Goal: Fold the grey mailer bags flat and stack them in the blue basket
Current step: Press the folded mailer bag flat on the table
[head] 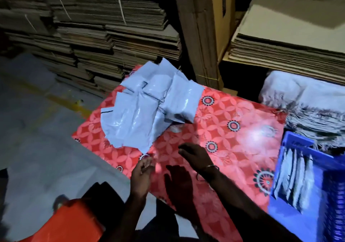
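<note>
I see the counter [233, 111] covered in a red cloth patterned with pale petals and dark rings. A loose heap of grey mailer bags [147, 103] lies on its far left corner, some hanging over the edge. The blue basket [306, 212] sits at the counter's right end, folded bags [295, 180] standing inside.

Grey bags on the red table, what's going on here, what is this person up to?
A person is working through a loose pile of grey mailer bags on a table with a red patterned cloth. At this moment both hands are empty: the left hand and right hand hover over the cloth just short of the pile, fingers relaxed. Several folded bags already stand on edge in the blue basket at the right. Flattened cardboard is stacked behind.
</note>
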Demonstrator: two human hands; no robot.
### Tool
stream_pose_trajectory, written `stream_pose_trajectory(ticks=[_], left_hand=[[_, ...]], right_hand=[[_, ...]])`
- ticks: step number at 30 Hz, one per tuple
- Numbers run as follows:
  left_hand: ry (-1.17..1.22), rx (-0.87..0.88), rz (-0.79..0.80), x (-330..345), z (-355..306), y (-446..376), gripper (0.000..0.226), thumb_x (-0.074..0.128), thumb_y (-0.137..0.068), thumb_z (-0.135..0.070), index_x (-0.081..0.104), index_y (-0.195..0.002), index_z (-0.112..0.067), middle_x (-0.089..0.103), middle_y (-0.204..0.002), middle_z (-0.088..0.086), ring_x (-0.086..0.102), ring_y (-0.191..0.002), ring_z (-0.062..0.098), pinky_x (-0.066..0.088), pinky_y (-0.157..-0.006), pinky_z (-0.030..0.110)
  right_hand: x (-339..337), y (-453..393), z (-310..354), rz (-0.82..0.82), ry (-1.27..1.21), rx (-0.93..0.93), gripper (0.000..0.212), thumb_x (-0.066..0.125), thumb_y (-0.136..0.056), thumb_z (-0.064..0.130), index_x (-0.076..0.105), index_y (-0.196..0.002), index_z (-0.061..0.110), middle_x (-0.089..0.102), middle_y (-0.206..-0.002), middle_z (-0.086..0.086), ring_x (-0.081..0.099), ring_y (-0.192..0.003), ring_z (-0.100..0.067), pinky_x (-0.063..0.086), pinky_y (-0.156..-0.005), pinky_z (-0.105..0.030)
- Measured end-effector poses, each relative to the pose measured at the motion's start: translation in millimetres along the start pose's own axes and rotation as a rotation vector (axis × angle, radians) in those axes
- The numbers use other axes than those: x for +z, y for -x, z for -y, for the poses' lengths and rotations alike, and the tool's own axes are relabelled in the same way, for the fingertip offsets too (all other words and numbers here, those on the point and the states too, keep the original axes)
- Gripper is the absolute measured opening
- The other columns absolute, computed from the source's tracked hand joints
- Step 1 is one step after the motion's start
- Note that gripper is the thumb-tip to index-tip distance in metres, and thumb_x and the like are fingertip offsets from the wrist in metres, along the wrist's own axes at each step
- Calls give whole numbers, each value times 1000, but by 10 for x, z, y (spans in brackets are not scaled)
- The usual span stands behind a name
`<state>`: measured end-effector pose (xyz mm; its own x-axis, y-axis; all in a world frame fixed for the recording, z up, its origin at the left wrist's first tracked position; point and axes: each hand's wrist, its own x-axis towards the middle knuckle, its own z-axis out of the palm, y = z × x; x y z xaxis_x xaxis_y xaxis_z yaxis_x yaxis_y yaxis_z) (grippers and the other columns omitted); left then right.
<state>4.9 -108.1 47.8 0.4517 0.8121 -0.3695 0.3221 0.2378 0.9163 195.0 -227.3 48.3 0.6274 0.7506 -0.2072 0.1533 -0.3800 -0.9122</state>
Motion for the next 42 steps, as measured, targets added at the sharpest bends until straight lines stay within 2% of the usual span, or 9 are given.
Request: stream_pose_trajectory(ticks=[7,11,14,19,23,25,31,37,42], left_hand=[[38,-22,25,-644,-132,-893,29,72,-84,-9,66,-111,-4,74,-100,7,68,-89,14,54,-76,19],[-43,-62,66,-735,-106,-1167,41,68,-70,-29,67,-107,-12,71,-109,17,67,-96,25,54,-85,37],[-34,-128,65,-762,-127,-1211,36,71,-81,-16,66,-115,-7,71,-112,18,68,-98,25,53,-89,40],[7,-182,70,-826,-42,-1300,29,68,-92,-2,67,-117,-17,73,-113,6,69,-107,21,54,-95,38],[34,-215,24,-975,-54,-1289,21,68,-93,-6,71,-111,-17,74,-105,2,68,-97,17,53,-82,32],[28,-207,18,-1095,-19,-1279,20,66,-94,-5,73,-109,-16,73,-102,3,67,-90,18,49,-73,29],[-35,-127,66,-1320,130,-1172,15,68,-92,-2,76,-97,-14,72,-90,8,61,-83,23,46,-69,31],[-114,-59,214,-944,45,-995,18,73,-78,-25,78,-94,-18,78,-97,1,69,-97,21,52,-88,38],[-193,50,392,-274,-38,-932,20,66,-77,-27,74,-93,-20,74,-95,0,67,-85,1,49,-77,13]], right_hand=[[923,-1328,456,-178,-225,243,46,84,-76,22,70,-117,8,73,-107,-14,68,-100,-26,52,-100,-49],[1147,-1755,656,-339,-338,355,38,85,-75,25,62,-103,15,56,-79,1,53,-76,-18,43,-77,-33],[1258,-1892,736,-357,-455,468,48,81,-84,17,56,-124,6,56,-91,-9,48,-61,-18,40,-61,-28],[1394,-2027,697,-366,-467,483,62,84,-82,18,54,-134,4,57,-117,-9,59,-93,-21,48,-86,-32],[1421,-1917,717,-296,-468,457,34,88,-75,15,68,-96,-1,61,-73,-6,50,-51,-13,37,-54,-23],[1447,-1778,724,-262,-492,452,42,93,-61,24,64,-80,0,58,-61,-7,48,-54,-18,36,-55,-28],[1320,-1142,674,-193,-715,466,42,87,-70,10,67,-103,-6,63,-82,-17,52,-65,-22,37,-51,-24],[872,-392,365,-383,-947,562,19,75,-86,12,71,-105,11,73,-83,-8,62,-67,-19,48,-55,-21],[413,230,105,-605,-1092,576,8,66,-93,9,65,-96,1,66,-60,-7,63,-46,-17,54,-48,-23]])
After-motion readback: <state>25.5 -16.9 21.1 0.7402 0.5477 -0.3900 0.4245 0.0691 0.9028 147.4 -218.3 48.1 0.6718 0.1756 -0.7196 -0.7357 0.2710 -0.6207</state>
